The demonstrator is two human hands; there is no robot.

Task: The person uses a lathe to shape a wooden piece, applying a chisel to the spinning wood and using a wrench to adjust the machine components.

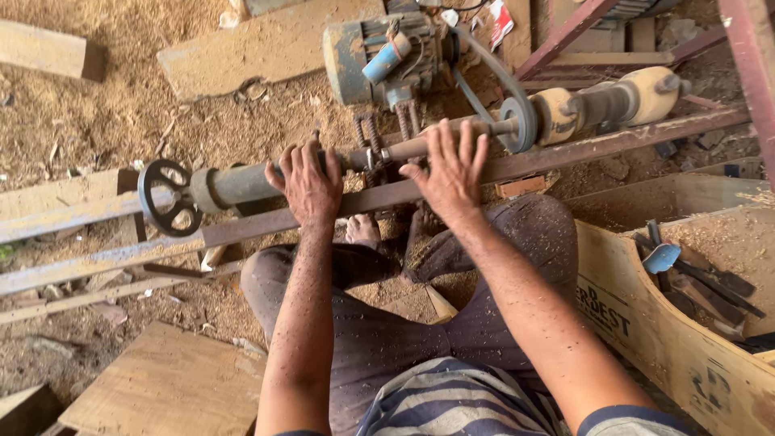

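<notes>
A floor-level wood lathe lies across the view on a rusty metal rail (565,157). My left hand (309,182) rests on the grey tailstock cylinder (234,184), fingers curled over it. My right hand (449,171) lies spread, palm down, on the rail just below a thin wooden spindle (436,144) mounted between the centres. A black handwheel (168,196) sits at the tailstock's left end. A pulley (521,121) with a belt joins the spindle to a blue-grey electric motor (379,52) behind. I sit on the ground, knees apart, one bare foot (362,230) under the rail.
Sawdust and wood shavings cover the ground. Wooden planks (258,44) lie behind and at the left, and a board (169,383) sits by my left knee. A plywood box (670,339) at the right holds several chisels (694,278). A red metal frame (751,73) stands at the upper right.
</notes>
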